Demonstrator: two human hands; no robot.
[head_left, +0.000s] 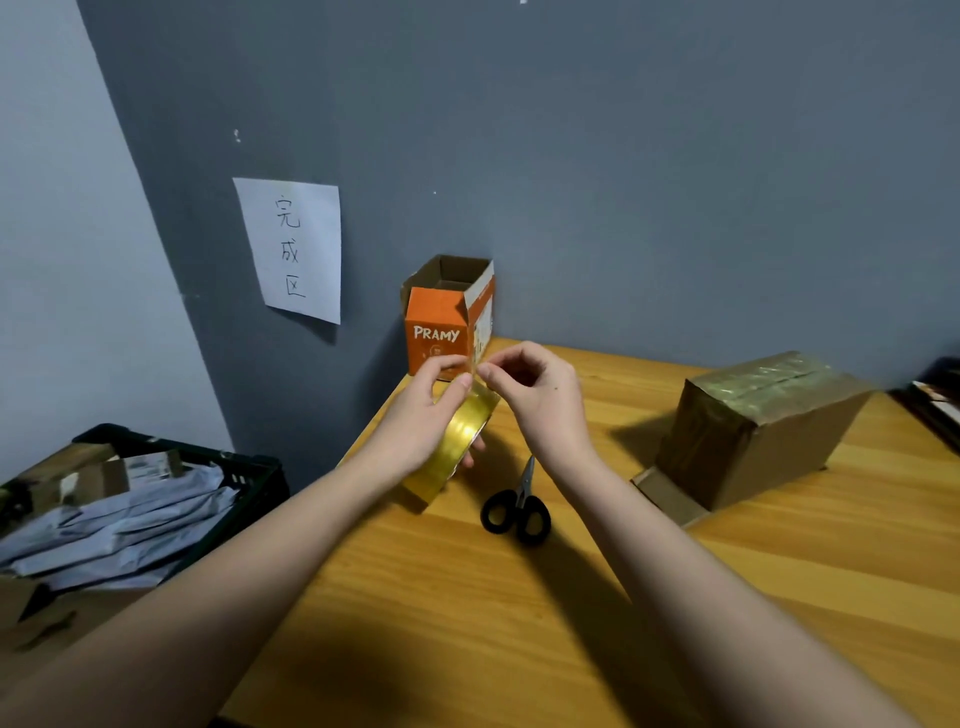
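Currently both hands on tape roll (460, 436), just above counter (467, 597).
Left hand (421, 415) grips the roll; right hand (535, 400) pinches its loose end at top. Scissors (517, 506) lie just below right hand, taped carton (753, 431) well to its right.

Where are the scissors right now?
Head view, centre: black-handled scissors lie on the wooden table, between the tape roll in the left hand and the taped cardboard box.

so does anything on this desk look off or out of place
The taped brown box has one cardboard flap left loose. It lies splayed flat on the table at the box's near-left base. Nothing else stands out: the scissors lie closed beside the tape roll.
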